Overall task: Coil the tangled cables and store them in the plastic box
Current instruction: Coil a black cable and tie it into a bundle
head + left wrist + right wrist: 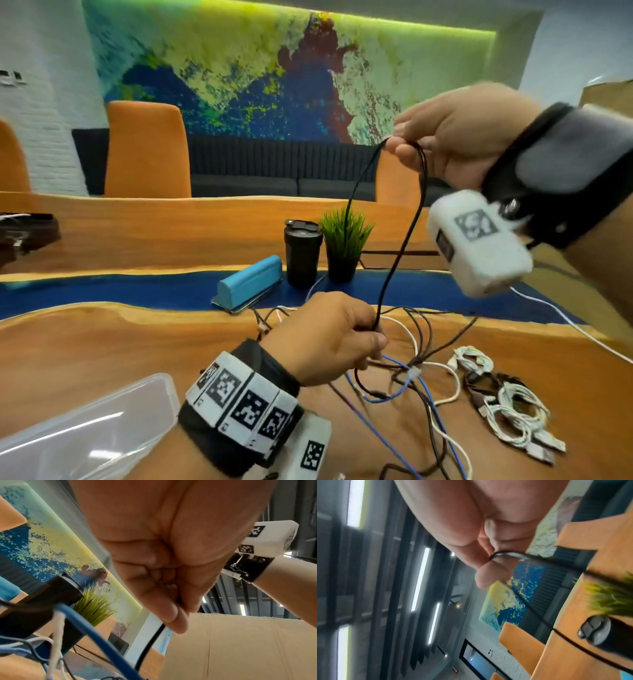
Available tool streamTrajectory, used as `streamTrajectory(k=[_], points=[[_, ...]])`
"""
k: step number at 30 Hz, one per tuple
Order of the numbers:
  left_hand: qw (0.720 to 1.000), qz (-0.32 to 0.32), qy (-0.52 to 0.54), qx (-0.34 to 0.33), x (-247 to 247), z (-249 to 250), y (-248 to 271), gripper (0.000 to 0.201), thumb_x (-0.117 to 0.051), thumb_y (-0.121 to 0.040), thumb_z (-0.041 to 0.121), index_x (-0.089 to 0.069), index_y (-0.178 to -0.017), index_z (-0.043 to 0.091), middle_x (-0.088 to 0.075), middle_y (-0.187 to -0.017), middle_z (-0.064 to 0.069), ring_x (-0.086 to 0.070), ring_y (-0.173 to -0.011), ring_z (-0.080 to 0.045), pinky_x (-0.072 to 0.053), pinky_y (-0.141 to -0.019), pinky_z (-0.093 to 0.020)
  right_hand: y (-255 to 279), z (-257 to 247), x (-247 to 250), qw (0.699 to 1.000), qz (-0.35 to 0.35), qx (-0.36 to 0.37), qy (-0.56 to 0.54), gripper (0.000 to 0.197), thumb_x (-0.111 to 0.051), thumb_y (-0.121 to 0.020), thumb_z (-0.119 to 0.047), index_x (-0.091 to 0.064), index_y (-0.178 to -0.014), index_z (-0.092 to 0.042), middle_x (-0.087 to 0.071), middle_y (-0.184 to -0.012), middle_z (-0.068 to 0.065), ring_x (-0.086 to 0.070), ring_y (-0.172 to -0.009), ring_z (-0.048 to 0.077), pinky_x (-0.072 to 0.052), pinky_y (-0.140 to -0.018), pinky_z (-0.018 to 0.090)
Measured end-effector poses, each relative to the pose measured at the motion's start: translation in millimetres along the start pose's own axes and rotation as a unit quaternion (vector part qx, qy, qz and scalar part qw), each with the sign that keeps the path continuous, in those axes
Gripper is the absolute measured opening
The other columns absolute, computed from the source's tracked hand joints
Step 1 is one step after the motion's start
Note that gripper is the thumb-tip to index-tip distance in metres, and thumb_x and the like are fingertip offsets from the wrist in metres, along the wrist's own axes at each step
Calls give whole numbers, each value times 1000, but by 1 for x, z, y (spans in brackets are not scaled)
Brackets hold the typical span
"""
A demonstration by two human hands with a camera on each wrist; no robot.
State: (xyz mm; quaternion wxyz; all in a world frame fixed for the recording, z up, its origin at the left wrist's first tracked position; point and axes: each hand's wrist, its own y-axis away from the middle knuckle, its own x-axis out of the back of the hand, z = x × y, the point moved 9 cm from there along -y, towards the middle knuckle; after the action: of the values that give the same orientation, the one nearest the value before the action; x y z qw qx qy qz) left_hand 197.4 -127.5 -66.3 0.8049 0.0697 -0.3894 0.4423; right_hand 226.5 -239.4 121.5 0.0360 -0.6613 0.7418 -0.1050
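The plastic box (85, 435) is cut off at the frame's edge.

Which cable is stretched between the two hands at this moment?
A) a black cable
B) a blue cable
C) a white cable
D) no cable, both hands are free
A: the right hand, raised, holds a loop of the black cable, whose strands run down to the left hand, which grips them low over the tangle on the table.
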Motion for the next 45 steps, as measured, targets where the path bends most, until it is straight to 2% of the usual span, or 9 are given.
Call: streamTrajectory(k=[3, 9, 15, 20, 24, 27, 29, 35, 45], points=[[999, 33, 15, -7, 17, 4, 2, 8, -67, -92, 24, -74, -94, 20, -73, -75, 2, -67, -65, -7, -57, -65, -29, -1, -6, -6, 993, -58, -53, 83, 30, -55, -94, -8, -55, -124, -2, -66, -84, 6, -43, -49, 3, -36, -37, 12], [905, 418, 2, -78, 116, 23, 42, 42, -79, -78, 32, -58, -115, 33, -58, -108, 13, -55, -91, 2, -44, -78, -15, 50, -19, -40, 903, -100, 186, 374, 11, -76, -81, -29, -76, -81, -18, -69, -65, -3, -48, -52, 11, -39, -44, 23], [966, 192, 162, -62, 81, -5, 14, 15, -50, -100, 3, -65, -102, 3, -64, -71, -4, -62, -71, -12, -52, -71, -23, 61, -54, -27, 920, -60, 321, 217, 23, -80, -76, -28, -65, -66, -15, -55, -52, -7, -44, -46, 9, -37, -41, 21], [929, 220, 298, -11, 105, -29, 25, 21, -39, -106, 12, -58, -106, 5, -35, -58, 2, -34, -51, -14, -45, -58, -31, 6, -14, 18, 963, -36, 168, 208, 13, -72, -71, -17, -68, -64, -6, -63, -59, 2, -52, -48, 18, -51, -56, 31], [929, 243, 274, -50, 108, 0, 27, 20, -41, -104, 16, -56, -100, 3, -33, -57, 3, -32, -49, -11, -29, -48, -29, 26, 6, -16, 885, -100, 207, 405, 21, -76, -77, -32, -75, -98, -33, -73, -100, -13, -67, -99, 7, -49, -98, 37], [932, 230, 267, -90, 99, 18, 26, 31, -43, -94, 24, -48, -94, -6, -37, -60, -3, -36, -53, -14, -31, -49, -32, 59, 18, -84, 825, -223, 235, 464, 45, -72, -73, -49, -69, -113, -28, -73, -94, -10, -69, -84, 1, -55, -84, 28], [923, 221, 296, -109, 100, 22, 27, 36, -41, -94, 24, -45, -96, -11, -35, -63, -6, -36, -55, -15, -32, -51, -33, 71, 26, -111, 784, -241, 276, 502, 24, -69, -82, -39, -71, -99, -22, -69, -73, -6, -64, -59, -1, -51, -61, 20], [921, 201, 317, -108, 117, -5, 32, 25, -40, -103, 20, -61, -100, 6, -39, -59, 9, -37, -55, -10, -42, -56, -26, 26, -5, -38, 938, -85, 185, 281, 19, -71, -86, -29, -74, -82, -10, -42, -55, 5, -32, -46, 18, -26, -45, 24], [908, 84, 410, -13, 83, -24, 24, 22, -45, -102, 13, -65, -93, 8, -54, -68, 0, -55, -66, -16, -48, -72, -31, 4, 26, 5, 954, 7, 138, 267, 17, -64, -91, -22, -71, -79, -13, -55, -64, 3, -46, -53, 16, -38, -49, 25]])
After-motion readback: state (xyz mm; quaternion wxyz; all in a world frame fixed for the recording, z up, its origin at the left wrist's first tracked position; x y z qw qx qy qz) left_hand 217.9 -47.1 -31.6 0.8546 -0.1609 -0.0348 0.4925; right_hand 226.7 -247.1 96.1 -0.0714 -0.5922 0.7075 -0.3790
